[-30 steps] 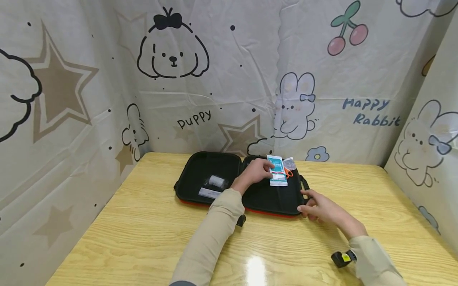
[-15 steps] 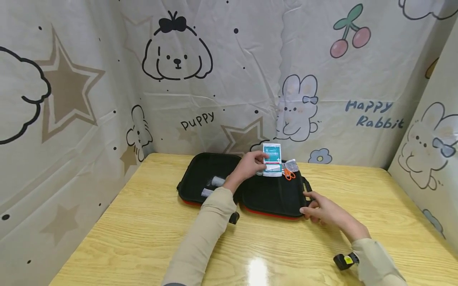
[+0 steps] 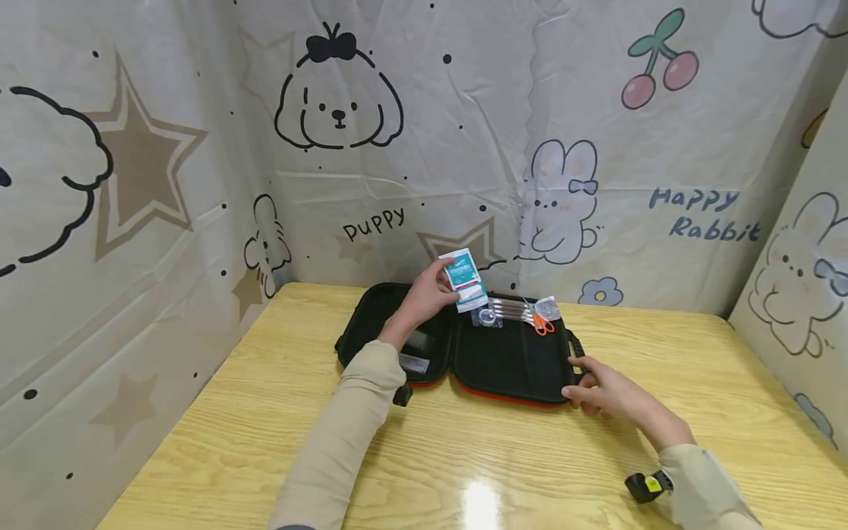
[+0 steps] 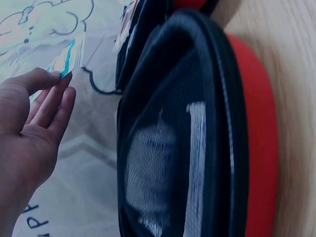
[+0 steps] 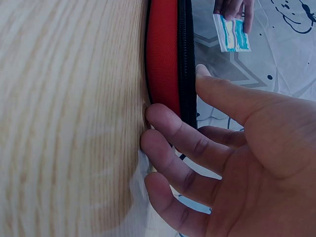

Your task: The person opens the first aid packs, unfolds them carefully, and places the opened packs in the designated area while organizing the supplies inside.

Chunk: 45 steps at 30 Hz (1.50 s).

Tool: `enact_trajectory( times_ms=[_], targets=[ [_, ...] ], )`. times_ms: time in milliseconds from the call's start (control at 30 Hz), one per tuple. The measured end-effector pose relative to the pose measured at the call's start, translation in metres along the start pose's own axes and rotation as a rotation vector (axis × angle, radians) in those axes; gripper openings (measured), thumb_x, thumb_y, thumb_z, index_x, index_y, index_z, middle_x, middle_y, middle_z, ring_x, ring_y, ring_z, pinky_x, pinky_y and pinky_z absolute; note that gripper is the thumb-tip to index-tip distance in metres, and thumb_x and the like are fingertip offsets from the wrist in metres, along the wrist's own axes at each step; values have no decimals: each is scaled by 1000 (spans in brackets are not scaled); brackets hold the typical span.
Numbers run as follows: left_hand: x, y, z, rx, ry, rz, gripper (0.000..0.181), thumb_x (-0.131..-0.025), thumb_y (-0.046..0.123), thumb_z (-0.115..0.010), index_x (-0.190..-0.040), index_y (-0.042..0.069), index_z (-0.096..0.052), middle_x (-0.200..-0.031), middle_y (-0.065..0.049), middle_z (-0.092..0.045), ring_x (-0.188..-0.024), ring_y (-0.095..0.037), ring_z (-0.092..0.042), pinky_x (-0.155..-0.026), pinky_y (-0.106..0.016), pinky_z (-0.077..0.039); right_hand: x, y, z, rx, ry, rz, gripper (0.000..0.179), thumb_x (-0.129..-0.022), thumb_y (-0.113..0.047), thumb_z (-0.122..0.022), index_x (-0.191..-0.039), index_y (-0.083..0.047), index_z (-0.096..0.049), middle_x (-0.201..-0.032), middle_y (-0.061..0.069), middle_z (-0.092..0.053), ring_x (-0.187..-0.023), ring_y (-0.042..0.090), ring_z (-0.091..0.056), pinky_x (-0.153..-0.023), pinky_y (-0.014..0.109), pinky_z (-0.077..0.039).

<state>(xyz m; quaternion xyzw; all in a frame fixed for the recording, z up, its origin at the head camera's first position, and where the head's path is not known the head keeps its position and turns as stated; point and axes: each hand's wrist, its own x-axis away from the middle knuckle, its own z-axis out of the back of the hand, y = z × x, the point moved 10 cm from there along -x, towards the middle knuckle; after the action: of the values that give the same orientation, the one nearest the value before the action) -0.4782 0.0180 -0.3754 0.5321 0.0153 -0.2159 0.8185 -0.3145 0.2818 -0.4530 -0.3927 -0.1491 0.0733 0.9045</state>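
My left hand (image 3: 427, 294) pinches a flat teal-and-white packet (image 3: 466, 280) between thumb and fingers, raised over the left half of an open black case (image 3: 493, 368) with red outer sides. In the left wrist view, a white mesh-like roll (image 4: 150, 168) and a flat pale strip (image 4: 196, 168) lie inside that half. My right hand (image 3: 606, 394) touches the case's right front corner, fingers relaxed. In the right wrist view, its thumb meets the black zipped rim (image 5: 187, 64) and its fingertips are at the lower red side (image 5: 163, 59).
Along the back of the case's right half lie orange-handled scissors (image 3: 543, 324), a bundle of swabs (image 3: 513, 309), a small white roll (image 3: 486, 317) and a small clear bag (image 3: 548, 308). A printed cloth (image 3: 464, 147) stands behind the wooden table (image 3: 530, 456).
My left hand has lifted the packet out of the case's right half and carried it left, tilting it. The scissors and swabs now show more fully. The right hand stays at the corner.
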Motion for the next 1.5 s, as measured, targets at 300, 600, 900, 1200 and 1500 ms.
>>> enact_trajectory(
  times_ms=[300, 600, 900, 1200, 1500],
  targets=[
    [9, -18, 40, -44, 109, 73, 70, -86, 2, -70, -150, 9, -42, -123, -17, -59, -95, -28, -69, -73, -26, -49, 2, 4, -1, -6, -2, -12, 78, -97, -27, -65, -151, 8, -21, -84, 7, -67, -69, 20, -59, -55, 35, -48],
    [27, -32, 91, -129, 210, 142, 70, -85, 2, -67, -150, 3, -40, -140, -20, -49, -96, -30, -68, -70, -25, -47, -1, -1, -2, 2, -2, 13, 78, -96, -29, -66, -151, 7, -24, -84, 7, -67, -70, 21, -59, -56, 35, -48],
    [43, -42, 130, -218, 286, 166, 48, -98, 18, -61, -143, 3, -51, -122, -21, -62, -102, -29, -63, -81, -36, -51, 2, -6, 1, -6, -5, 24, 78, -97, -26, -65, -151, 9, -22, -84, 8, -67, -68, 20, -58, -54, 35, -47],
    [60, -55, 149, -180, 368, 160, 38, -96, 10, -63, -133, 4, -58, -114, -19, -61, -101, -29, -59, -83, -39, -51, 1, -4, 0, -4, 0, 18, 77, -96, -27, -66, -150, 8, -24, -83, 7, -67, -69, 20, -59, -55, 35, -49],
    [67, -67, 165, -211, 381, 175, 51, -92, 8, -67, -140, 6, -51, -103, -17, -56, -71, -18, -52, -59, -26, -43, 1, -2, 0, 5, 6, 12, 76, -97, -27, -65, -150, 8, -24, -83, 7, -67, -68, 20, -59, -55, 35, -48]
  ],
)
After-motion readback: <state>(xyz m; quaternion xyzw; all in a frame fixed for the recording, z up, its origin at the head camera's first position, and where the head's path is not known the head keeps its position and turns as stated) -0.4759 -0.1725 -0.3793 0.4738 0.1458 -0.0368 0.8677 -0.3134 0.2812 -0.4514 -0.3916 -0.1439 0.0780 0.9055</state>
